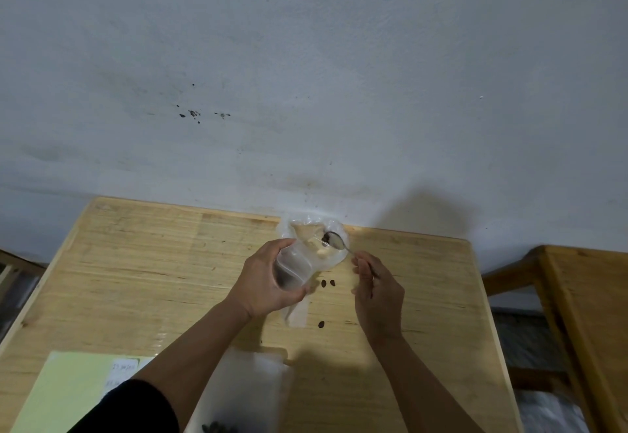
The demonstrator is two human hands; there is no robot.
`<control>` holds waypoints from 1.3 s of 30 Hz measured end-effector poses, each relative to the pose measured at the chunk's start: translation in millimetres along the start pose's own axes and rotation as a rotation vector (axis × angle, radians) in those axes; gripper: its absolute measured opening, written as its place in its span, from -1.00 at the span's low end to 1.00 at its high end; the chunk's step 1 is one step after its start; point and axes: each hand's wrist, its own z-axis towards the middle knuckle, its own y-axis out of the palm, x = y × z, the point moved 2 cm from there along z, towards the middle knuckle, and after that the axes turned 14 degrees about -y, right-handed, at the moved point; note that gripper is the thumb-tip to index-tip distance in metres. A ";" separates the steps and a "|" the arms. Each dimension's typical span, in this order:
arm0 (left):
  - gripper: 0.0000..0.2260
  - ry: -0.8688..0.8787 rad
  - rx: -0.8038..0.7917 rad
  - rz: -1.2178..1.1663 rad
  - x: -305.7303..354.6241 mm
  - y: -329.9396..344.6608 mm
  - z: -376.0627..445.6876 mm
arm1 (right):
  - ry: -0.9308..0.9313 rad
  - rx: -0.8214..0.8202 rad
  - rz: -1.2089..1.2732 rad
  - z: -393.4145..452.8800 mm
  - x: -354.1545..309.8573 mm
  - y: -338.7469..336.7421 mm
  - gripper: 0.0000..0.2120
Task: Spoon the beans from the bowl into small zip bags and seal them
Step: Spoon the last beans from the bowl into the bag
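My left hand (263,283) grips a small clear zip bag (293,269) and holds it up just in front of a clear plastic bowl (307,223) at the table's far edge. My right hand (375,291) pinches the handle of a metal spoon (336,241). The spoon's head hovers over the bowl beside the bag's mouth, with a dark bean (327,237) on it. Three loose beans (324,283) lie on the wooden table (136,262) between my hands. Another flat clear bag (299,313) lies below my left hand.
Clear bags (244,385) lie at the near edge, with dark beans (217,428) showing in one. A pale green sheet (68,395) with a white label sits at the near left. Behind the table is a grey wall. Wooden furniture (577,300) stands to the right.
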 end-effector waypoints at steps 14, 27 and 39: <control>-0.14 0.013 -0.017 0.022 1.7 1.8 1.5 | 0.656 0.157 0.219 13.6 9.8 10.4 -0.78; -0.11 -0.030 0.014 0.005 -1.6 -6.6 2.0 | 0.839 0.227 0.477 20.3 13.8 -6.0 -0.73; -0.10 -0.030 0.001 -0.012 1.2 -3.8 1.7 | 0.620 0.172 0.490 40.2 -10.2 -27.3 -0.69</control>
